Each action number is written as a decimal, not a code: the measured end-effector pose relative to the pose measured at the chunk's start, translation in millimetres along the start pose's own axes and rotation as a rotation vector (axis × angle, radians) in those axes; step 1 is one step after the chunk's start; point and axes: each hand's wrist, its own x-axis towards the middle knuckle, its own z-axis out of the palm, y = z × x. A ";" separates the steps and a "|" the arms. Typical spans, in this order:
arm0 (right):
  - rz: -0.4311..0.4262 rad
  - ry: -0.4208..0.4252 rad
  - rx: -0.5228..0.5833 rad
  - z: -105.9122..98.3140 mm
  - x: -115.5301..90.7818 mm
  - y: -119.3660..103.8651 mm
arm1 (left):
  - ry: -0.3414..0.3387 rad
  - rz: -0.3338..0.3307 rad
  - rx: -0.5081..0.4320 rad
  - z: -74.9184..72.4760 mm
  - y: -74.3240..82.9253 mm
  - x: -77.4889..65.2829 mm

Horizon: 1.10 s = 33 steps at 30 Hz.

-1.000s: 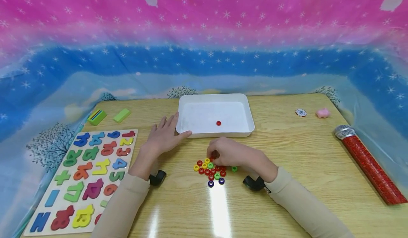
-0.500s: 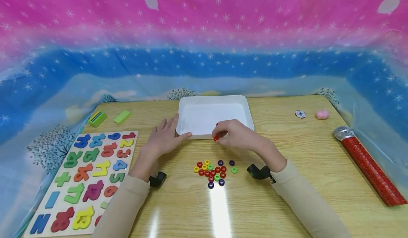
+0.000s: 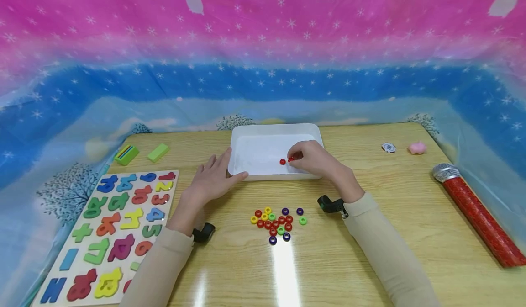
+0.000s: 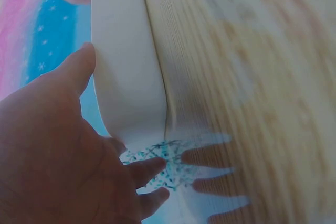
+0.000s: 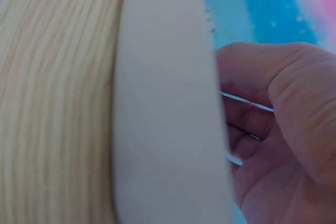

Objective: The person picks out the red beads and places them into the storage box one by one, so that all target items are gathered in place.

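A white tray (image 3: 256, 149) stands at the back middle of the table. Inside it lies a red bead (image 3: 282, 161), ring-shaped with a hole. Beside that one, my right hand (image 3: 314, 157) reaches over the front rim and pinches red at its fingertips, a bead mostly covered by the fingers. My left hand (image 3: 209, 179) rests at the tray's front left corner, fingers spread, thumb along the front rim. In the left wrist view the thumb touches the rim of the tray wall (image 4: 123, 61). The tray wall (image 5: 165, 103) hides the right fingertips in the right wrist view.
Several loose beads (image 3: 276, 224), red, yellow, green and dark blue, lie in front of the tray. A number puzzle board (image 3: 92, 229) and green blocks (image 3: 158, 152) are at left. At right are a poker chip (image 3: 388, 147), pink pig (image 3: 417, 147) and red microphone (image 3: 476, 211).
My right hand has moved from the bead pile up over the tray's front rim, carrying red beading at its fingertips, to beside the red bead inside. The left hand stays put.
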 end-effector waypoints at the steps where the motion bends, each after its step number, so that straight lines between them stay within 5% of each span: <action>1: 0.014 -0.002 -0.008 1.3 1.2 3.4 | 0.000 -0.002 0.001 -0.1 -0.1 0.0; 10: 0.036 0.006 -0.111 8.1 7.4 15.8 | 0.007 -0.005 -0.011 -0.8 -0.3 -0.5; 22: 0.039 0.041 -0.087 6.9 3.9 14.4 | -0.004 -0.004 -0.016 1.6 -1.1 1.8; 33: -0.063 0.000 -0.060 -0.8 -8.2 -15.7 | -0.005 -0.004 -0.018 2.1 -1.4 2.3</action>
